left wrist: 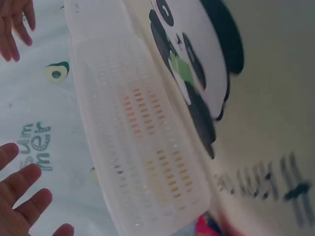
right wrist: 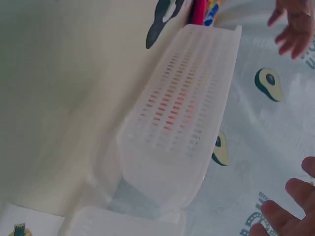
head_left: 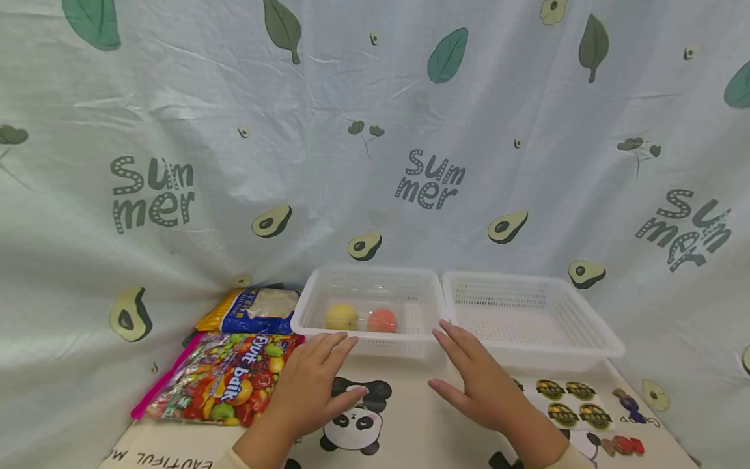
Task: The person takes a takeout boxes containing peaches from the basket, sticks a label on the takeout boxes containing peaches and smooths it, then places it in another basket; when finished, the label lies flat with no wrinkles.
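Note:
My left hand (head_left: pixel 313 381) is held with fingers extended near the left front of a white plastic basket (head_left: pixel 433 293). Opposite it, my right hand (head_left: pixel 483 378) has its fingers spread by that basket's right front corner. Neither one grips anything. Inside the basket, a yellow ball (head_left: pixel 342 317) and a coral-pink ball (head_left: pixel 382 320) sit with clear plastic around them. From the left wrist view, their colours show through the slotted wall of the basket (left wrist: pixel 142 147). The right wrist view has the same basket (right wrist: pixel 182 98) with fingertips (right wrist: pixel 278 216) at the lower right.
A second white basket (head_left: pixel 586 319) stands to the right. On the left lie a bag of fruit candy (head_left: pixel 225 381) and a blue-and-yellow packet (head_left: pixel 263 309). Round stickers (head_left: pixel 565 402) and small wrapped pieces (head_left: pixel 624 445) are on the right. A printed curtain (head_left: pixel 328 163) hangs behind.

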Demonstrator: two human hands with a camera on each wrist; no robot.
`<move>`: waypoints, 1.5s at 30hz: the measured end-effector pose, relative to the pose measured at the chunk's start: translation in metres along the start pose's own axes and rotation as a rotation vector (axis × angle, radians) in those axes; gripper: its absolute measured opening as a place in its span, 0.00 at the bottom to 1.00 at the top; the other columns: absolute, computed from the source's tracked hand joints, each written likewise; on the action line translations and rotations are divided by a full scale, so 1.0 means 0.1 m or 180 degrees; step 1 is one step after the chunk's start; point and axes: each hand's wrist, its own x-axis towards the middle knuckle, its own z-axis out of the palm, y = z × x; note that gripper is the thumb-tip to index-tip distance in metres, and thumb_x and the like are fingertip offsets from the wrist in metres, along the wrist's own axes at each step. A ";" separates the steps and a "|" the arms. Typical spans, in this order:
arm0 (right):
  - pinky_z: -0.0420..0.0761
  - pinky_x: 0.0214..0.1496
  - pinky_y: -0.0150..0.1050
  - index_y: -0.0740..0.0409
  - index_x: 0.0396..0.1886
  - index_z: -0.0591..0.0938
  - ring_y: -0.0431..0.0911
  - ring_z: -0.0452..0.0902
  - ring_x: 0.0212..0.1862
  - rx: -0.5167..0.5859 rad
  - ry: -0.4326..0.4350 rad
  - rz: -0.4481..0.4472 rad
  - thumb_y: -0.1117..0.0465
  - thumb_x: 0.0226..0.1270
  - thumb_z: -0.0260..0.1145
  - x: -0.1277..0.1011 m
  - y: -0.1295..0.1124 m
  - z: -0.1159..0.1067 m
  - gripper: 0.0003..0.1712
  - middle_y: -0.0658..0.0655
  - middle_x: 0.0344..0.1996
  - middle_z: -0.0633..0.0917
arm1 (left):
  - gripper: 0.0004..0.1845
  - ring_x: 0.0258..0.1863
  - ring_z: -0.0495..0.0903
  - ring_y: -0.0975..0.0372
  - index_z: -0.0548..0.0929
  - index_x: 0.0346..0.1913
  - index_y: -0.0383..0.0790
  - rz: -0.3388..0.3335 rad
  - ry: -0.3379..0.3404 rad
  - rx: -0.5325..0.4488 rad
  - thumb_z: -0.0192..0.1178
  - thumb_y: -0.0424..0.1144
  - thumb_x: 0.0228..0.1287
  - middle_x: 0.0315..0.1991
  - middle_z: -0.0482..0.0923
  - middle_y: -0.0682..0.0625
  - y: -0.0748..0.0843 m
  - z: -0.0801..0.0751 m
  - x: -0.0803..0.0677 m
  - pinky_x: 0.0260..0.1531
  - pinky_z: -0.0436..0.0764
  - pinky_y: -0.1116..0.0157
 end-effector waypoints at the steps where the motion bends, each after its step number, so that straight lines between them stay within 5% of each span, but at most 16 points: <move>1: 0.64 0.78 0.43 0.51 0.80 0.64 0.52 0.64 0.75 0.0094 -0.0023 0.0082 0.39 0.65 0.71 0.02 0.01 0.01 0.49 0.54 0.78 0.66 | 0.43 0.70 0.71 0.56 0.73 0.73 0.57 -0.0108 -0.0033 -0.0090 0.58 0.76 0.60 0.71 0.74 0.55 0.00 0.02 0.00 0.67 0.74 0.44; 5: 0.71 0.72 0.59 0.57 0.79 0.64 0.56 0.65 0.75 0.0471 -0.0159 0.0446 0.42 0.67 0.72 0.13 0.05 0.03 0.48 0.58 0.76 0.68 | 0.43 0.70 0.73 0.54 0.74 0.71 0.56 -0.0571 -0.0282 -0.0594 0.57 0.77 0.59 0.69 0.75 0.55 0.01 0.12 -0.02 0.65 0.75 0.42; 10: 0.70 0.73 0.61 0.59 0.78 0.65 0.59 0.67 0.74 0.0784 -0.0271 0.0745 0.42 0.69 0.69 0.34 0.10 0.09 0.46 0.61 0.74 0.71 | 0.41 0.72 0.71 0.52 0.75 0.70 0.56 -0.1178 -0.0576 -0.1283 0.63 0.73 0.57 0.69 0.76 0.54 0.00 0.21 0.00 0.66 0.73 0.38; 18: 0.74 0.70 0.57 0.57 0.78 0.65 0.60 0.71 0.71 0.1370 -0.0623 0.1290 0.39 0.71 0.65 0.73 0.17 0.20 0.45 0.61 0.75 0.70 | 0.38 0.60 0.80 0.45 0.78 0.66 0.42 -0.2008 -0.0372 -0.2100 0.70 0.63 0.60 0.60 0.81 0.42 -0.03 0.30 0.12 0.54 0.83 0.43; 25: 0.75 0.68 0.61 0.54 0.78 0.66 0.61 0.71 0.72 0.1692 -0.0835 0.1798 0.37 0.72 0.63 1.07 0.31 0.29 0.43 0.61 0.74 0.72 | 0.43 0.53 0.84 0.46 0.73 0.70 0.35 -0.2385 -0.0275 -0.2523 0.70 0.61 0.60 0.58 0.81 0.36 -0.05 0.37 0.18 0.46 0.87 0.47; 36: 0.69 0.74 0.56 0.65 0.78 0.61 0.64 0.68 0.72 0.2473 -0.1225 0.2432 0.43 0.77 0.60 1.46 0.51 0.44 0.42 0.68 0.75 0.66 | 0.40 0.54 0.83 0.45 0.66 0.71 0.33 -0.2901 0.0457 -0.2959 0.71 0.49 0.65 0.56 0.80 0.35 0.03 0.54 0.30 0.52 0.85 0.45; 45: 0.65 0.77 0.56 0.66 0.79 0.54 0.66 0.63 0.75 0.3038 -0.1051 0.3108 0.42 0.75 0.62 1.56 0.49 0.67 0.48 0.69 0.78 0.59 | 0.42 0.55 0.78 0.43 0.55 0.70 0.37 -0.3450 0.1303 -0.3473 0.71 0.43 0.65 0.57 0.70 0.33 0.01 0.69 0.42 0.59 0.81 0.45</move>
